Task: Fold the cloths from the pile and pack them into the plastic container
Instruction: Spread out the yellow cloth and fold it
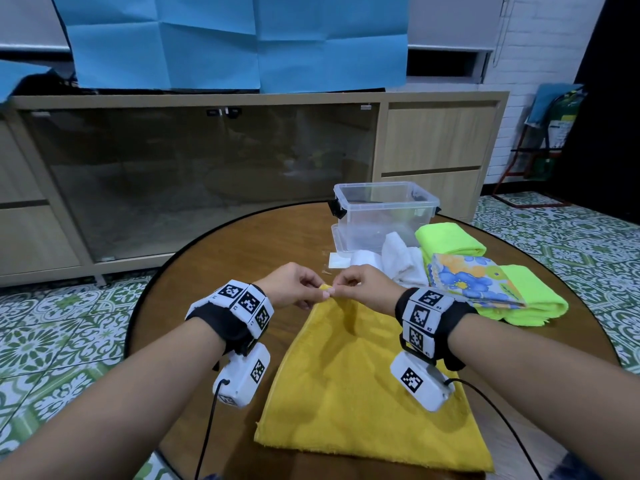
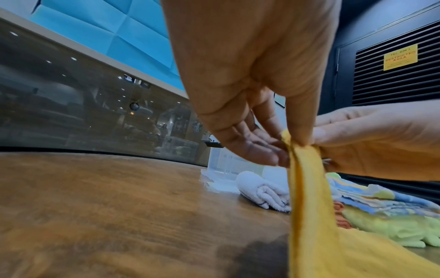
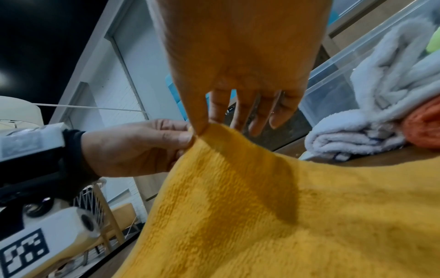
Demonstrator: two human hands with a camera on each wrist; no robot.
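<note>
1. Mustard-yellow terry cloth point(image 1: 363, 386): soft, limp, light, likely grippy not slippery. Best taken by corners or hems; mid-panel grabs would bunch it.
2. Left hand point(image 1: 291, 285) and right hand point(image 1: 367, 284) meet at the cloth's far corner, each pinching it thumb-to-forefinger, other fingers loosely fanned.
3. The corner is lifted; the rest trails toward the near edge of the round wooden table point(image 1: 221, 258).
4. Clear plastic container point(image 1: 384, 216) sits far right, apparently holding no cloths yet.
5. Pile of white, lime-green and floral cloths point(image 1: 460, 268) lies right of the hands.

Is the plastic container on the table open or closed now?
Open. The plastic container has no lid on top; its rim is bare and the inside shows.
</note>
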